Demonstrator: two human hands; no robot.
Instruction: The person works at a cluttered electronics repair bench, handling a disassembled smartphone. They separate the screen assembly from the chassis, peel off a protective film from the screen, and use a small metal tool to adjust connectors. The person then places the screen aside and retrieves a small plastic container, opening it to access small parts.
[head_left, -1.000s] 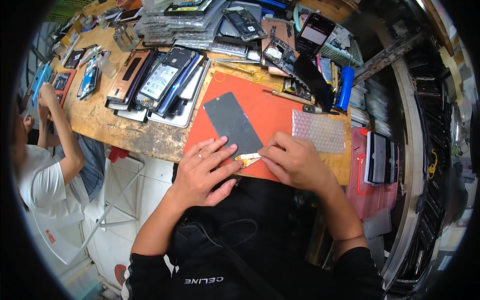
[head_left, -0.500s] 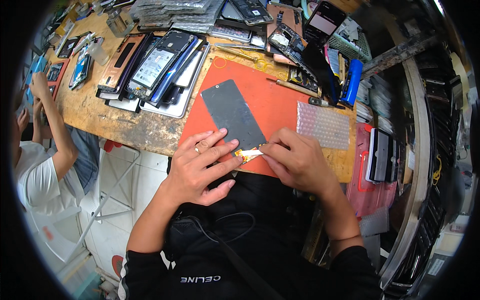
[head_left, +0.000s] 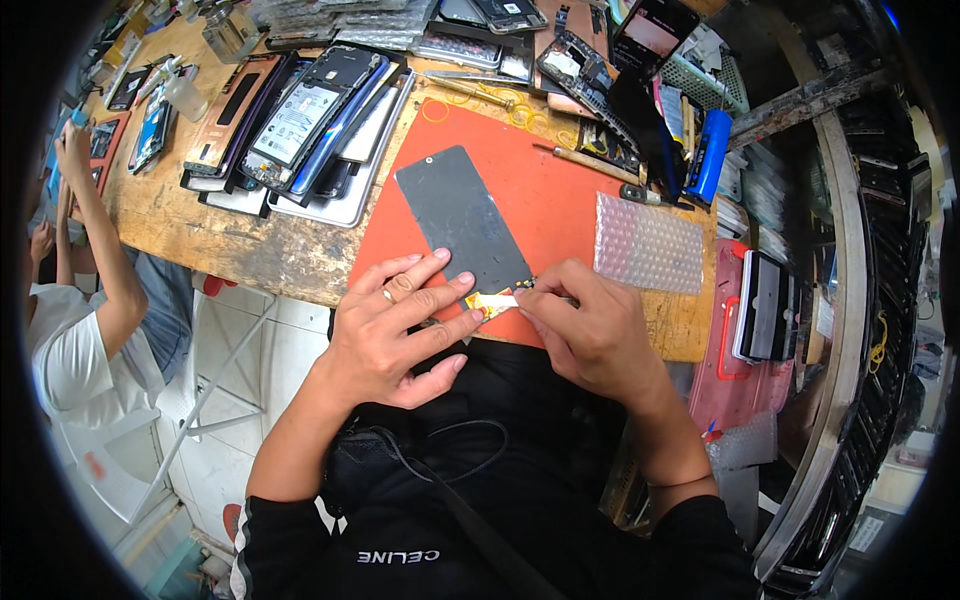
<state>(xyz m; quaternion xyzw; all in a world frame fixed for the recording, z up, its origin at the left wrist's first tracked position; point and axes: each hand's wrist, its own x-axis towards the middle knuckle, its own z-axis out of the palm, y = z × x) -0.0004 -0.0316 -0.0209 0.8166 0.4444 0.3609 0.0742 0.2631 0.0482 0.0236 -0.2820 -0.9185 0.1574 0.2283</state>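
A dark grey phone screen (head_left: 465,215) lies back side up on an orange mat (head_left: 550,225), slanting toward me. A yellow-orange flex cable (head_left: 476,305) sticks out at its near end. My left hand (head_left: 390,325) lies over that end with fingers spread, its fingertips resting on the screen's edge and the cable. A small white strip (head_left: 497,301) lies across the cable. Thumb and forefinger of my right hand (head_left: 598,328) pinch its right end; the fingers partly hide it.
Stacked phones and housings (head_left: 300,125) stand at the left. Bubble wrap (head_left: 648,243) and a wooden-handled tool (head_left: 590,163) lie right of the screen. A blue cylinder (head_left: 708,158) and an upright phone (head_left: 655,35) stand farther back. Another person (head_left: 85,320) works at the far left.
The view has shifted slightly. Both hands stay at the screen's near end, and my right hand still pinches the white strip.
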